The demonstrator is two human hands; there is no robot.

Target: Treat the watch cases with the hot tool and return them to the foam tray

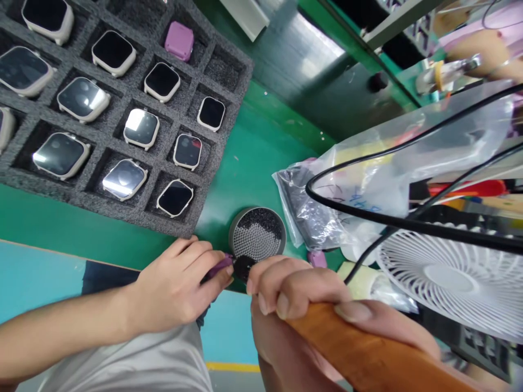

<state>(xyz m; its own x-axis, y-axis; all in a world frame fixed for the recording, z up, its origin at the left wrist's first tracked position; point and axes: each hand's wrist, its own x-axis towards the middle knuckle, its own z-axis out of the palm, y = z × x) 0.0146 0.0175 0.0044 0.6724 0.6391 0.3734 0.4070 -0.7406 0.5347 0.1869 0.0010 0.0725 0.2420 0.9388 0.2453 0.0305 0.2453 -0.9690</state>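
My left hand [175, 286] pinches a purple watch case [218, 268] between thumb and fingers, near the table's front edge. Most of the case is hidden by the fingers. My right hand [304, 288] is wrapped round an orange-handled tool [359, 348], whose exact kind I cannot make out. Its dark front end [244, 267] meets or nearly meets the purple case. Just beyond both hands stands a round grey dish [233, 239] with many tiny pieces in it. To the upper left, a grey foam tray [171, 223] holds several pale-cased watches [175, 197] in its compartments.
Another purple watch case [178, 41] sits in the foam tray. Clear plastic bags [327, 218] lie right of the dish. A black cable [368, 216] loops across the right side over a white fan [449, 277]. At the upper right, another person's arm [476, 51] shows.
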